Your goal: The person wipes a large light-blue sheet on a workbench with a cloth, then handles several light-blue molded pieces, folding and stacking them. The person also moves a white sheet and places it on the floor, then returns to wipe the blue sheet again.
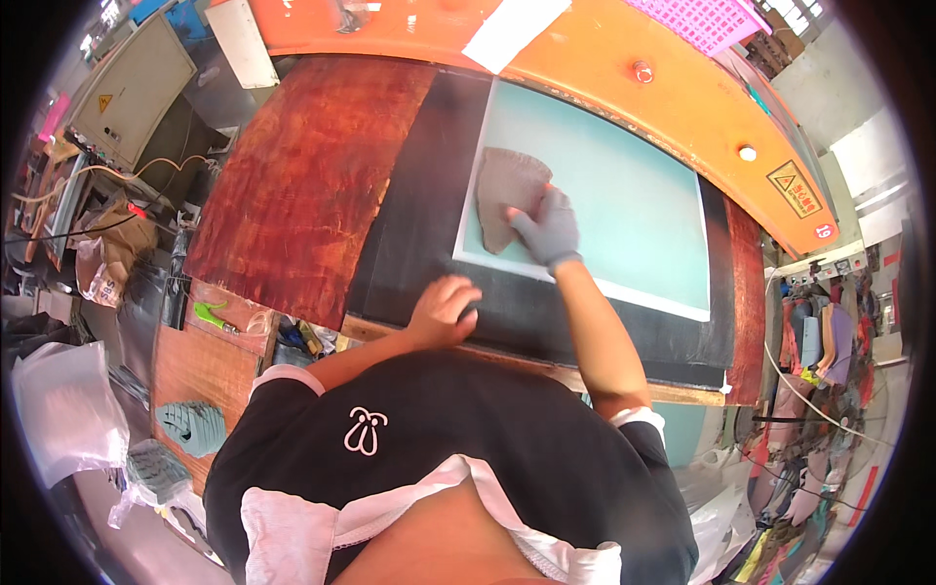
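Note:
A grey-brown fabric piece [504, 190] that looks like a shoe-upper knit lies on the left part of a pale teal sheet [614, 205] with a white border. My right hand [549, 226], in a grey glove with bare fingertips, is at the piece's right edge. Its thumb rests on top of the piece and the fingers close at the edge; what lies under them is hidden. My left hand [444, 310] is bare and hovers at or rests on the near edge of the black mat [409, 224]. Its fingers bend loosely, thumb apart, and nothing shows in them.
An orange machine beam [595, 68] spans the far side, with a pink basket [702, 19] and a white paper [515, 29] on it. Reddish-brown board [302, 175] extends left. At lower left, grey-green folded pieces [192, 427] sit on a wooden surface [210, 375].

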Tool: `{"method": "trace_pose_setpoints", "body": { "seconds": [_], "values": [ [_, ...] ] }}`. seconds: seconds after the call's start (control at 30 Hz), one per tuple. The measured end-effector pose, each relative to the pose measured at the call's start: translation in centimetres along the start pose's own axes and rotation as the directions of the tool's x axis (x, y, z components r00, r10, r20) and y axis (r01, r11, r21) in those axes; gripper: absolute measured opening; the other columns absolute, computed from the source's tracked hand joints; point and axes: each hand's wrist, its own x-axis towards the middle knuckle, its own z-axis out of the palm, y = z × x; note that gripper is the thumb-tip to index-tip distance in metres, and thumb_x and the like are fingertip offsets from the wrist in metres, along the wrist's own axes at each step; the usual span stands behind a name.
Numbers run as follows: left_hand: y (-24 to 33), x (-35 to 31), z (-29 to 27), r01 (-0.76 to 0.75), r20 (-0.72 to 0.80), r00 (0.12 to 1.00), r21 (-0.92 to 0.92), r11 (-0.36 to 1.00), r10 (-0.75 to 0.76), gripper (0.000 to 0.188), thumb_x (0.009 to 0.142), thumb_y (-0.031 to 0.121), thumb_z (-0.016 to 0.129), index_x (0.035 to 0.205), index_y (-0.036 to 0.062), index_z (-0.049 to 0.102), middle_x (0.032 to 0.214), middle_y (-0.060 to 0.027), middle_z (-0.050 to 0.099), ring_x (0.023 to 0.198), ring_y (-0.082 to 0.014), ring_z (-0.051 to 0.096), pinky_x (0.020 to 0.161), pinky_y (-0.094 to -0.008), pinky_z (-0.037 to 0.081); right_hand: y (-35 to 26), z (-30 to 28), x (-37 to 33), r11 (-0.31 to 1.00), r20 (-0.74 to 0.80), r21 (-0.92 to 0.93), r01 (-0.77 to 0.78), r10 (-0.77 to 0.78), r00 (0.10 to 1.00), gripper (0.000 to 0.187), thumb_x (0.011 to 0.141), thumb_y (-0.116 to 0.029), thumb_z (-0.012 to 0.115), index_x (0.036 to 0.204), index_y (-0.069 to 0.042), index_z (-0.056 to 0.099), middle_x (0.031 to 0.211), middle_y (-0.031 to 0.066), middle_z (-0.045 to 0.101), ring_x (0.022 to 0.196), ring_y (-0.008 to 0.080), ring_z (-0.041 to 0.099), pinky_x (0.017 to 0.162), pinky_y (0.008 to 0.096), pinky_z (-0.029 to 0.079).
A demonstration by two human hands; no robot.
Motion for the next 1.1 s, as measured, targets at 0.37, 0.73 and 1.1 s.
{"method": "trace_pose_setpoints", "body": {
  "seconds": [0.37, 0.73, 1.1],
  "values": [
    [-4.2, -1.0, 1.7, 0.096, 0.151, 0.980, 0.209, 0.973, -0.129, 0.046, 0.080, 0.023, 0.061, 0.119, 0.0020, 0.051, 0.132, -0.0126, 0.045, 0.118, -0.0323, 0.044, 0.097, -0.0470, 0.034, -7.7, 2.2, -2.9, 0.910, 0.157, -0.298, -0.289, 0.345, 0.925, 0.099, 0.064, -0.059, 0.068, 0.138, -0.005, 0.032, 0.144, 0.0229, 0.026, 0.119, 0.0431, 0.043, 0.096, 0.0405, 0.041],
    [-4.6, -1.1, 1.7, 0.081, 0.120, 0.987, 0.217, 0.973, -0.109, 0.046, 0.081, 0.026, 0.062, 0.119, 0.0036, 0.053, 0.133, -0.0108, 0.046, 0.114, -0.0286, 0.048, 0.095, -0.0462, 0.035, 1.1, -0.5, -2.8, 0.451, 0.108, 0.864, -0.222, 0.264, 0.958, 0.073, 0.070, -0.028, 0.071, 0.130, 0.002, 0.042, 0.129, 0.0172, 0.042, 0.109, 0.0269, 0.051, 0.091, 0.0359, 0.043],
    [-4.4, -1.0, 1.5, 0.063, 0.111, 0.990, 0.231, 0.971, -0.090, 0.046, 0.079, 0.023, 0.063, 0.118, 0.0020, 0.053, 0.131, -0.0110, 0.047, 0.111, -0.0280, 0.048, 0.094, -0.0436, 0.035, 2.6, -1.3, -5.5, 0.935, -0.090, -0.238, -0.263, 0.249, 0.964, 0.087, 0.058, -0.052, 0.073, 0.126, -0.004, 0.048, 0.135, 0.0206, 0.039, 0.107, 0.0382, 0.049, 0.090, 0.0414, 0.044]
  ]
}}
